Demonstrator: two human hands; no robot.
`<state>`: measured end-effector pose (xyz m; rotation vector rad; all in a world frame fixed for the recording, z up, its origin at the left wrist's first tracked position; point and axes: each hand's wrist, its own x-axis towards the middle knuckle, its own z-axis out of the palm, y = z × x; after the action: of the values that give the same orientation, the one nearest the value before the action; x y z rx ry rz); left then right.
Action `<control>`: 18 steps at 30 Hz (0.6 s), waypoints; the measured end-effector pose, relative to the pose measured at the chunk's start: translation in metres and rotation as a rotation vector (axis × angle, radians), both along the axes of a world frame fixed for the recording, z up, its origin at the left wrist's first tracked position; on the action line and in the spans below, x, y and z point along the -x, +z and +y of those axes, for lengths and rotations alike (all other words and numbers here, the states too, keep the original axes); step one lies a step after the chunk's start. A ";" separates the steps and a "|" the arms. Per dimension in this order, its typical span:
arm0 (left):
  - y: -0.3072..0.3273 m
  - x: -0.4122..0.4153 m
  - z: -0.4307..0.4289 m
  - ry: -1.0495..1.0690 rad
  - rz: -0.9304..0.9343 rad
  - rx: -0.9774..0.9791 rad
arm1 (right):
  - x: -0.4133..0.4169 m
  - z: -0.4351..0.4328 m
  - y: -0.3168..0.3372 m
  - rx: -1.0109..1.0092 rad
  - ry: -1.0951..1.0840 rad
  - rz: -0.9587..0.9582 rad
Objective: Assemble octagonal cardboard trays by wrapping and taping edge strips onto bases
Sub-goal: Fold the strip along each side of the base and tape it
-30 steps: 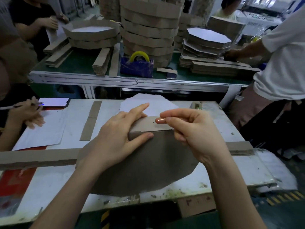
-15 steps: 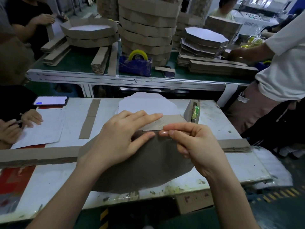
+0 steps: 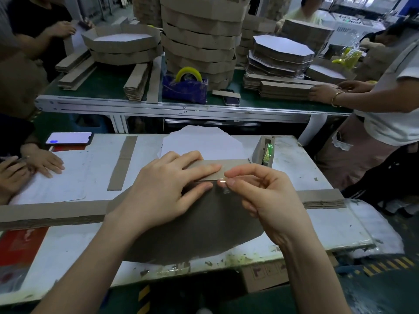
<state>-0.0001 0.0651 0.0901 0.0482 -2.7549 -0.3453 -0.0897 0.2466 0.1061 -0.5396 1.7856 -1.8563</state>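
A: Where was the base?
B: It lay grey side up on the table, in front of the person. The edge strip ran along its far edge.
A: And the hands?
B: The left hand lay spread, its straight fingers pressing the edge strip. The right hand pinched clear tape beside them.

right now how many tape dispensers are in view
2: a blue tape dispenser on the far green bench, a grey tape dispenser on the near white table. More may hide behind stacks.
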 end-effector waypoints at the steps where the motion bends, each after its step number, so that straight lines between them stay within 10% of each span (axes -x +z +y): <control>1: 0.000 0.000 0.001 0.000 0.004 -0.001 | 0.000 0.000 0.000 0.006 -0.005 -0.003; 18: 0.002 0.003 0.002 0.004 -0.088 0.018 | -0.005 -0.003 -0.020 0.037 -0.047 -0.020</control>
<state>-0.0033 0.0667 0.0924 0.0657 -2.8437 -0.3249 -0.0846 0.2437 0.0861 -0.4946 1.7680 -1.9233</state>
